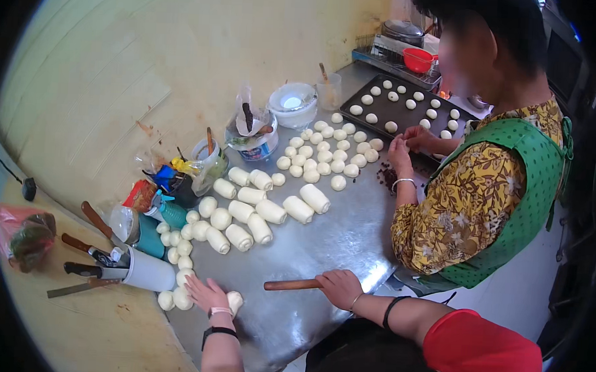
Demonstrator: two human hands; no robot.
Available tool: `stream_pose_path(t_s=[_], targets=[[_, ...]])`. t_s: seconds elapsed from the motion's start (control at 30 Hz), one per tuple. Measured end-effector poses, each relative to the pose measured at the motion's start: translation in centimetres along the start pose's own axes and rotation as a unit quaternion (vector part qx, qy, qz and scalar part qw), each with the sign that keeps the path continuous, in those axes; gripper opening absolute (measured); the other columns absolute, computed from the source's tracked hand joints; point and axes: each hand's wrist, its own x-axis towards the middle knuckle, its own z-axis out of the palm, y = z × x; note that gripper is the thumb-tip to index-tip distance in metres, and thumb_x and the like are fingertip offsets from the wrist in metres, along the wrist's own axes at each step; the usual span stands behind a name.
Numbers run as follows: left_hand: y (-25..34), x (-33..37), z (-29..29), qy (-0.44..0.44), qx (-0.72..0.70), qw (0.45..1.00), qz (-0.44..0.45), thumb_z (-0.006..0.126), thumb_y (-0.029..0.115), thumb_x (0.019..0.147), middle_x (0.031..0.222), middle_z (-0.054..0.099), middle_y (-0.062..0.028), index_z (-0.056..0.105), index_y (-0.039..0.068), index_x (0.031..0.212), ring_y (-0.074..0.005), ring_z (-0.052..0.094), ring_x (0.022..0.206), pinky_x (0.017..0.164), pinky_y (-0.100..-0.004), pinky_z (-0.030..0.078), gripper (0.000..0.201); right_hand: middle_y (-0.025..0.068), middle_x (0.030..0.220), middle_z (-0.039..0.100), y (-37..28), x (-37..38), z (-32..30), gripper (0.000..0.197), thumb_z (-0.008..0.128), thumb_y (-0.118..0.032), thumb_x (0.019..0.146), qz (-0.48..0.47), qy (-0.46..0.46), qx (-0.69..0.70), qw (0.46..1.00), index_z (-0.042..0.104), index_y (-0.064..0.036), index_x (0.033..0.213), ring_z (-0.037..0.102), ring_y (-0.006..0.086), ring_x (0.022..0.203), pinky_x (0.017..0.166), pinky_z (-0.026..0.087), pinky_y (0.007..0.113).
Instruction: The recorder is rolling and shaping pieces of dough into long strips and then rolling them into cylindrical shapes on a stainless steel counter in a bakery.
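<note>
My right hand [341,289] is closed around one end of a slim wooden rolling pin [292,285], held over the near part of the metal table. My left hand [207,294] has its fingers stretched out beside a line of round dough balls [182,299]; whether the fingertips touch them I cannot tell. Just right of my left wrist lies another dough piece [234,303], partly hidden by the wrist. Farther up the table are several rolled dough cylinders [270,211], and beyond them a cluster of small dough balls [324,156].
A co-worker in a green apron [530,189] stands at the right, hands together by a dark baking tray [398,102] bearing small dough balls. Dark crumbs [386,176] lie nearby. A white container [149,270] with knives and several tubs line the wall side of the steel table [335,247].
</note>
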Motion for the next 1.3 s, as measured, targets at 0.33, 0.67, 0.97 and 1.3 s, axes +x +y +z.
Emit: stream_pose_path(t_s=[0.33,0.67,0.97,1.3], targets=[[1.9,-22.8,-6.6,-0.14,0.059,0.98,0.132,0.066,0.065,0.069,0.151,0.027,-0.0294,0.037,0.005,0.145,-0.0567,0.024,0.135,0.106,-0.0723,0.015,0.101,-0.0003,0.105,0.062,-0.5,0.6,-0.7,0.03,0.053,-0.017,0.087,0.011,-0.037,0.0,0.999,0.06,-0.015,0.117,0.059,0.0178,0.1,0.085,0.044,0.034],[0.9,-0.3,-2.1,-0.007,0.023,0.996,-0.087,0.05,0.05,0.092,0.159,0.018,-0.0168,0.031,0.017,0.151,-0.0407,0.018,0.145,0.109,-0.069,0.018,0.07,0.0,0.105,0.062,-0.5,0.5,-0.1,0.03,0.057,-0.02,0.086,-0.005,0.0,0.003,1.0,0.061,-0.0155,0.115,0.06,0.0174,0.097,0.082,0.044,0.035],[3.7,-15.9,-9.9,-0.245,-0.045,0.968,0.041,0.075,0.052,0.07,0.152,0.023,-0.0297,0.021,0.006,0.151,-0.0494,0.026,0.138,0.113,-0.0573,0.022,0.108,0.0006,0.1,0.061,-0.9,1.2,-1.5,0.027,0.059,-0.023,0.086,0.005,-0.058,-0.014,0.998,0.061,-0.0146,0.112,0.06,0.019,0.093,0.081,0.044,0.036],[-3.6,-9.8,-10.2,-0.3,-0.344,0.853,-0.253,0.079,0.023,0.077,0.108,0.064,-0.0181,0.025,0.0,0.146,-0.0323,0.066,0.09,0.074,-0.0391,0.055,0.09,0.0001,0.097,0.059,-0.6,0.2,0.5,0.025,0.058,-0.021,0.086,-0.029,0.051,-0.007,0.998,0.059,-0.0155,0.111,0.059,0.0186,0.091,0.077,0.044,0.036]])
